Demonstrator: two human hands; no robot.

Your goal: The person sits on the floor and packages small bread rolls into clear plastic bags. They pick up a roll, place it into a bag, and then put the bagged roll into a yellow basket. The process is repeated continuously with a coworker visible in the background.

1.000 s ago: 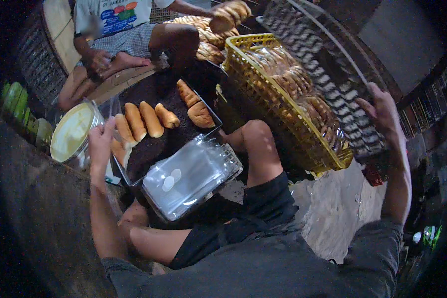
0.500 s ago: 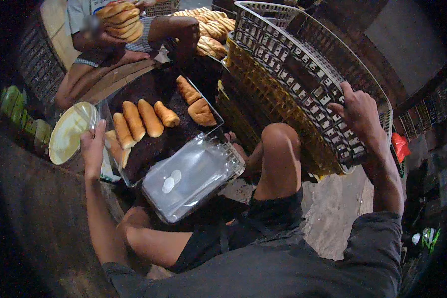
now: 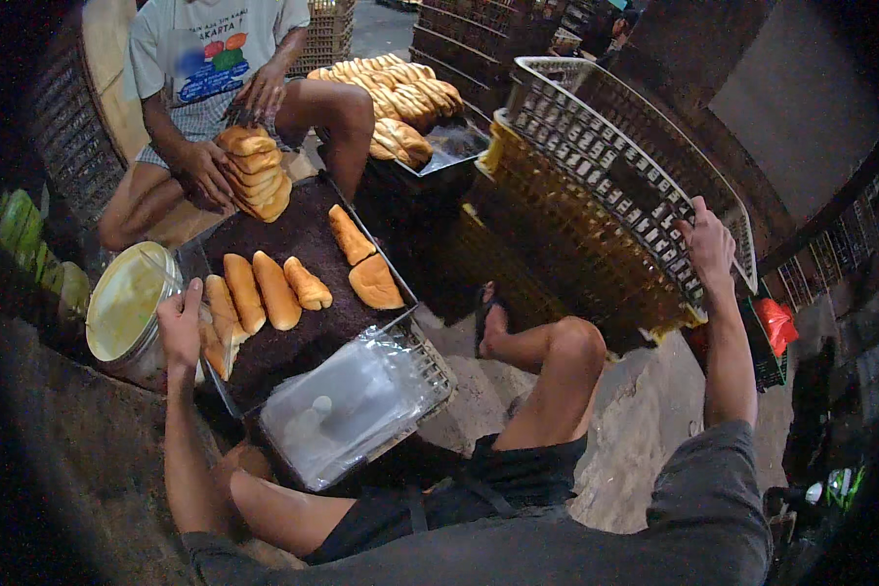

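Dim light falls on a rough, stained concrete floor [image 3: 645,430]; stacked crates [image 3: 459,49] line the dark far wall [image 3: 801,107].
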